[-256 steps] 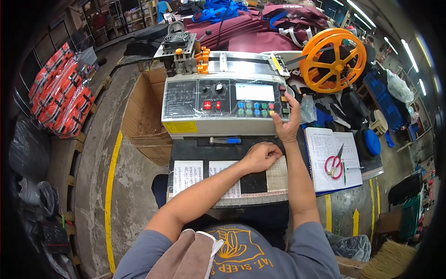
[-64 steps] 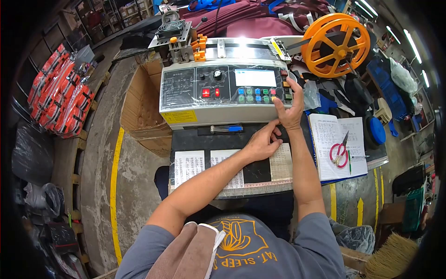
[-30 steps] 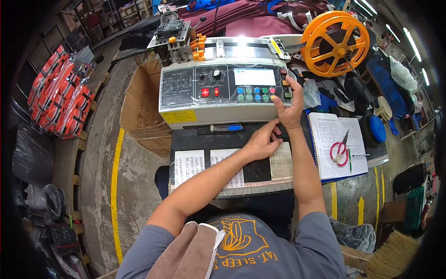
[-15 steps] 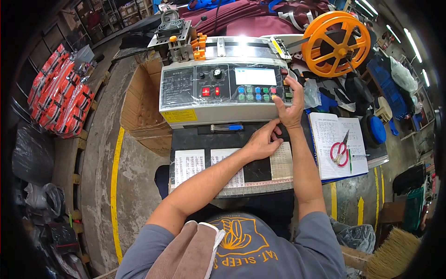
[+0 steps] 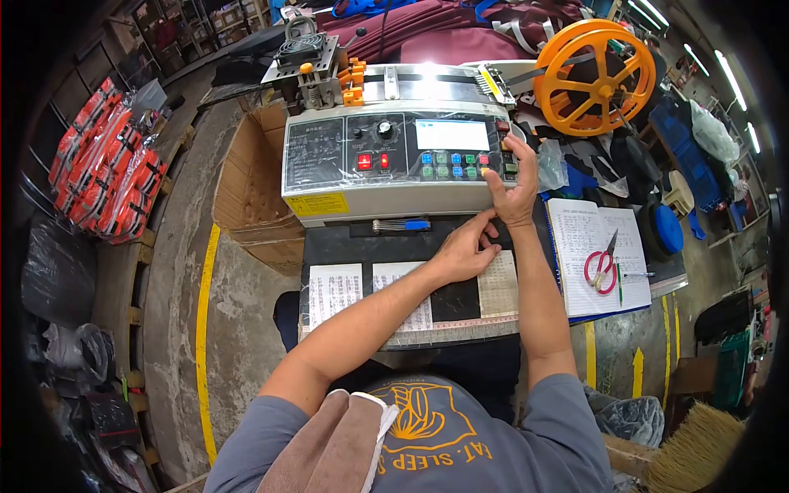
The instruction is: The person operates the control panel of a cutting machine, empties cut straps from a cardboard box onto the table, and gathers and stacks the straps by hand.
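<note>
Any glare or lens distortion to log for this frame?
Head view: bright glare on the machine's metal top; screen washed out nearly white; streaky reflections across the control panel; ceiling lights blown out at right. The wide lens bows the yellow floor line, and the picture's corners go black.

Upside down in the view, orange letters on the grey shirt point(image 5: 526, 435) read "EAT. SLEEP", and the brown cloth point(image 5: 329, 444) covers what follows. A yellow arrow point(image 5: 639, 374) marks the floor point(image 5: 255, 316). The print on the control panel point(image 5: 316, 156) and yellow label point(image 5: 316, 205), and the writing in the notebook point(image 5: 579, 283), are too small to read.
</note>
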Demonstrator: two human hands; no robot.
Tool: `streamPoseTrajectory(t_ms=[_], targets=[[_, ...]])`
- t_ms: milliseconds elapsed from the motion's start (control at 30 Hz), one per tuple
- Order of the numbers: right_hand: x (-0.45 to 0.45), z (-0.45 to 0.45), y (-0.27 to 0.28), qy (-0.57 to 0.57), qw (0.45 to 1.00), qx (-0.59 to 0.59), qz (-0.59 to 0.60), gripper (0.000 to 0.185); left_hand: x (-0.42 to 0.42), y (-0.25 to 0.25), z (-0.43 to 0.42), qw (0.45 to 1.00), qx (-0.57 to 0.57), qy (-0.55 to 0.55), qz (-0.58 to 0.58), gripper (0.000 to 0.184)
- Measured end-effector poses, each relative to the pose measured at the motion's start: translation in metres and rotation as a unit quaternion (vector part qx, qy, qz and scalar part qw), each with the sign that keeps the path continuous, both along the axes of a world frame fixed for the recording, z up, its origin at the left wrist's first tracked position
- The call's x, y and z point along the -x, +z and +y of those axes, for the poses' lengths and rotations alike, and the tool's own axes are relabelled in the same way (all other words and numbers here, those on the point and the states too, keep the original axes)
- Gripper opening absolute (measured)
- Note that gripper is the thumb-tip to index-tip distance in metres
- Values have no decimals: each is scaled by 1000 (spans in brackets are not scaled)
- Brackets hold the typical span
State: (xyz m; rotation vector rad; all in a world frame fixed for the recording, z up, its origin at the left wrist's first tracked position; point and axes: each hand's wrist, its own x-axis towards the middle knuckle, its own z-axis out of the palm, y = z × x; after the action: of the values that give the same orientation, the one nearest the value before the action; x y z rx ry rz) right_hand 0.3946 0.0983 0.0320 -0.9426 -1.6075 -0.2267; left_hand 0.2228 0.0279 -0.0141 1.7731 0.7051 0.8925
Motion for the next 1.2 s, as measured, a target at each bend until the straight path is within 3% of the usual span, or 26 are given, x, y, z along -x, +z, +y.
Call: streamPoseTrajectory(t_ms=[867, 1200], targets=[[-4, -1, 3, -21, 999, 9, -30, 73, -1, -5, 1, 1000, -11, 0, -2, 76], [0, -3, 2, -5, 1000, 13, 4, 86, 0, -1, 2, 1000, -11, 4, -19, 66]])
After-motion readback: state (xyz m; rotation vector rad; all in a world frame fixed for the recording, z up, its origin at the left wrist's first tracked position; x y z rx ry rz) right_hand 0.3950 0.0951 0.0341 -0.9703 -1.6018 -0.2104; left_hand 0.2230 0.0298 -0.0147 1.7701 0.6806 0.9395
